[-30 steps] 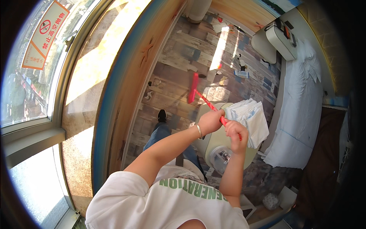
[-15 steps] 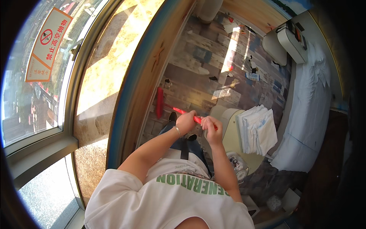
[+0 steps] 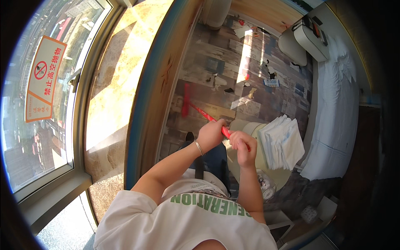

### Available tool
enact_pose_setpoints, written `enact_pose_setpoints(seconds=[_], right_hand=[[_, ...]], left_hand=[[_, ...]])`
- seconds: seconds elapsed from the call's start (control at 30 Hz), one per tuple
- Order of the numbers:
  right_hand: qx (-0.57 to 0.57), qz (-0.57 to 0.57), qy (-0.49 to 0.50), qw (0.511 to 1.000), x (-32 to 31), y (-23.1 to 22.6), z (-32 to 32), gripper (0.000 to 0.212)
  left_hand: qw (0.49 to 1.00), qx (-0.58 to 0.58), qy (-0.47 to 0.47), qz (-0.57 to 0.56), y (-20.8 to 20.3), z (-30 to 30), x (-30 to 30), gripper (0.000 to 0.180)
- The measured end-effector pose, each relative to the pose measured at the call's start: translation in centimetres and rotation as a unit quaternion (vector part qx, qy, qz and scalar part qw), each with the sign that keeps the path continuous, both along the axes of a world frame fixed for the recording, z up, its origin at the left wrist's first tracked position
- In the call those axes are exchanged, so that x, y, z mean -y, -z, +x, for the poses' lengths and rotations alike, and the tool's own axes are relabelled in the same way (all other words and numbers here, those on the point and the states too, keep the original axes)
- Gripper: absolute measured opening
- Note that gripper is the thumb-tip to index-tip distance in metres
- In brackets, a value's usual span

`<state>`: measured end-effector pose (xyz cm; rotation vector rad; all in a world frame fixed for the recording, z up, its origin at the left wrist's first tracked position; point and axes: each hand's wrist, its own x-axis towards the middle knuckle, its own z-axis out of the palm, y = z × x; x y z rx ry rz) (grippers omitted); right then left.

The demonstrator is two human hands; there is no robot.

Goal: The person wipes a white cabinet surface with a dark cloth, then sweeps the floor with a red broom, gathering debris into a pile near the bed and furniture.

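Left: head of a red broom [image 3: 186, 100], smeared by blur, out ahead of the person near the foot of a low painted wall [image 3: 164, 83]; can't tell whether it meets the floor [image 3: 204, 62]. Wall likely limits reach that way. Shaft slants from the head down rightward to the hands. Handling, my reading: light, stiff, smooth shaft, apt to twist in a slack palm; head softer. Left hand [image 3: 210, 135]: grip wrapped round the shaft. Right hand [image 3: 243, 146]: grip wrapped just beside it, near the butt end. Sensible hold, I'd judge: lower hand steers, end hand gives leverage. Beyond the hands, a dark scrap [image 3: 229, 90] on the floor, then a blue-and-white packet [image 3: 271, 83]. Just right of the right hand, a pale surface [image 3: 260, 162] bearing a clear container [image 3: 266, 185] and stacked white pads [image 3: 282, 143]; probably hinders swings on that side. Far right: bed with white covering [image 3: 333, 125].
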<state>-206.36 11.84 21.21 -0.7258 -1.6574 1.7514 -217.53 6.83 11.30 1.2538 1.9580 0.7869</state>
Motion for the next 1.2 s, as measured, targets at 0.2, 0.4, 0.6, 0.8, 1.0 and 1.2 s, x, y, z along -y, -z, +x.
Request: enact_pose_setpoints(seconds=[0.2,0.4,0.6,0.8,1.0,1.2], right_hand=[[0.053,-0.056,0.023,0.997,-1.9,8.1,-2.2,0.026],[0.058,-0.003,0.007,0.998,-8.5,6.6,-0.5,0.026],[0.086,0.119,0.042,0.988,-13.3,2.9,-1.4,0.020],[0.057,0.092,0.013,0.994,-18.3,1.0,-1.5,0.020],[0.015,-0.041,0.068,0.997,-18.8,10.6,-5.6,0.024],[0.091,-0.014,0.132,0.987,-21.3,9.3,-2.3,0.023]], left_hand=[[0.998,-0.016,-0.016,-0.054,7.4,-2.5,-1.6,0.021],[0.999,-0.007,-0.013,-0.035,6.1,-0.9,-8.7,0.021],[0.984,0.121,0.071,0.107,5.7,-1.2,-16.4,0.023],[1.000,0.012,0.011,0.008,-0.5,-2.4,-20.0,0.022],[0.993,-0.088,-0.020,-0.075,8.0,-7.5,-19.9,0.025],[0.990,-0.007,0.086,-0.114,8.4,-4.3,-23.8,0.026]])
